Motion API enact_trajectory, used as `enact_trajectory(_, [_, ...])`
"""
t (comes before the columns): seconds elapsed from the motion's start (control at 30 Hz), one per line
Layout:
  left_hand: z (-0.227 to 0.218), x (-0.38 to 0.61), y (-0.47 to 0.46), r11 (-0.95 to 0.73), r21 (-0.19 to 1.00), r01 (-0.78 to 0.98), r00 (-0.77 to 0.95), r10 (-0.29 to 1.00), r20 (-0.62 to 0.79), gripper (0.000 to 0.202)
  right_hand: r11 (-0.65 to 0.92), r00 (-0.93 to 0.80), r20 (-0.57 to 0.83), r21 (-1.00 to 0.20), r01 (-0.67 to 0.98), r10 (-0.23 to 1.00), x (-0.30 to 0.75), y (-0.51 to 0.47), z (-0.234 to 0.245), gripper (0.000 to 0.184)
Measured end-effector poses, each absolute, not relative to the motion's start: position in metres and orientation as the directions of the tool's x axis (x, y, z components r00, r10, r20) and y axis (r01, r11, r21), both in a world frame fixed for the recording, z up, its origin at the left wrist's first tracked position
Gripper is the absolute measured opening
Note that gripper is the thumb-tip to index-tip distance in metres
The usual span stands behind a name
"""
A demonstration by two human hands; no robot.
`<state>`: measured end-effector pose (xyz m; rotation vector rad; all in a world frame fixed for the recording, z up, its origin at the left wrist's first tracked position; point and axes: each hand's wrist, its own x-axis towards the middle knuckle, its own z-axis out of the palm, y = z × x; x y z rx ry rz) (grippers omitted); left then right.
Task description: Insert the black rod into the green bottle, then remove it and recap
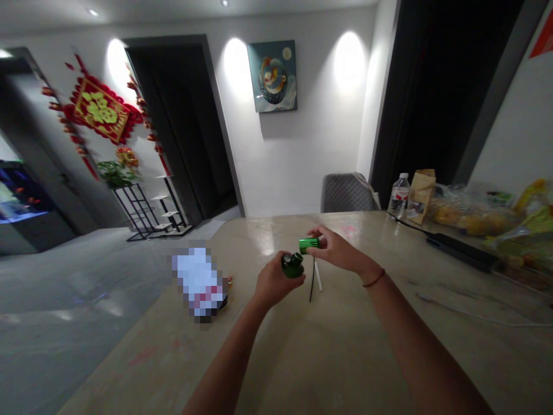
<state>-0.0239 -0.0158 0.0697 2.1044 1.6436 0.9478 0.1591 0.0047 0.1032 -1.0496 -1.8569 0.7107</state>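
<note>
Wrapped around a small dark green bottle [292, 266] is my left hand [276, 278]. The bottle tilts toward the upper right, and its neck is uncovered. My right hand [330, 246] grips a shiny bright green cap [308, 246] by its right end, just above and right of the bottle neck. Cap and bottle look slightly apart. Below the hands, a thin black stick [311, 282] and a white stick [318, 278] lie on the table [302, 357].
A blurred-out pale object [199, 282] sits left on the table. At the right are a water bottle [400, 195], a paper bag [421, 196], a long black object [462, 251] and plastic bags of yellow fruit [470, 213]. A grey chair [349, 193] stands beyond the far edge.
</note>
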Motion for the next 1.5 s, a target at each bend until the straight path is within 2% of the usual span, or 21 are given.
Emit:
enact_trajectory(0.1, [0.068,-0.025,-0.014,-0.324,0.601,0.73,0.14,0.933,0.333,0.049,0.454,-0.197,0.409,-0.813,0.364,0.891,0.17,0.016,0.095,0.041])
enact_trajectory(0.2, [0.065,-0.026,-0.013,-0.329,0.604,0.726,0.141,0.931,0.337,0.05,0.423,-0.13,0.414,-0.772,0.473,0.901,0.183,0.03,0.08,0.036])
enact_trajectory(0.33, [0.065,-0.026,-0.013,-0.311,0.614,0.726,0.13,0.938,0.322,0.05,0.255,-0.056,0.326,-0.61,0.751,0.944,0.2,0.041,0.055,0.033])
enact_trajectory(0.43, [0.065,-0.026,-0.012,-0.313,0.616,0.723,0.134,0.938,0.319,0.05,0.148,-0.04,0.225,-0.488,0.86,0.974,0.209,0.043,0.044,0.034])
enact_trajectory(0.63, [0.064,-0.027,-0.012,-0.319,0.608,0.727,0.141,0.936,0.323,0.049,0.062,-0.036,0.067,-0.426,0.903,0.997,0.226,0.043,0.036,0.035])
enact_trajectory(0.87, [0.064,-0.027,-0.012,-0.329,0.608,0.723,0.156,0.934,0.32,0.048,-0.05,0.082,0.071,-0.366,0.929,0.994,0.233,0.049,0.028,0.053])
enact_trajectory(1.07, [0.064,-0.028,-0.011,-0.315,0.606,0.73,0.142,0.938,0.316,0.05,-0.068,0.04,-0.096,-0.302,0.951,0.995,0.234,0.046,0.023,0.035])
enact_trajectory(1.17, [0.064,-0.027,-0.011,-0.315,0.612,0.726,0.142,0.939,0.314,0.05,-0.088,0.048,-0.149,-0.276,0.957,0.988,0.234,0.043,0.025,0.037])
enact_trajectory(1.23, [0.065,-0.027,-0.011,-0.309,0.614,0.727,0.14,0.941,0.308,0.051,-0.125,0.096,-0.127,-0.242,0.962,0.987,0.232,0.041,0.029,0.045])
enact_trajectory(1.3, [0.065,-0.027,-0.011,-0.297,0.616,0.729,0.134,0.945,0.298,0.052,-0.117,0.113,-0.031,-0.215,0.97,0.993,0.228,0.04,0.036,0.055])
enact_trajectory(1.4, [0.064,-0.027,-0.01,-0.296,0.64,0.709,0.121,0.945,0.303,0.053,0.033,0.007,0.134,-0.291,0.956,0.991,0.217,0.039,0.046,0.06])
enact_trajectory(1.5, [0.064,-0.027,-0.009,-0.302,0.695,0.653,0.093,0.942,0.322,0.054,0.239,-0.159,0.196,-0.515,0.823,0.968,0.201,0.037,0.053,0.052])
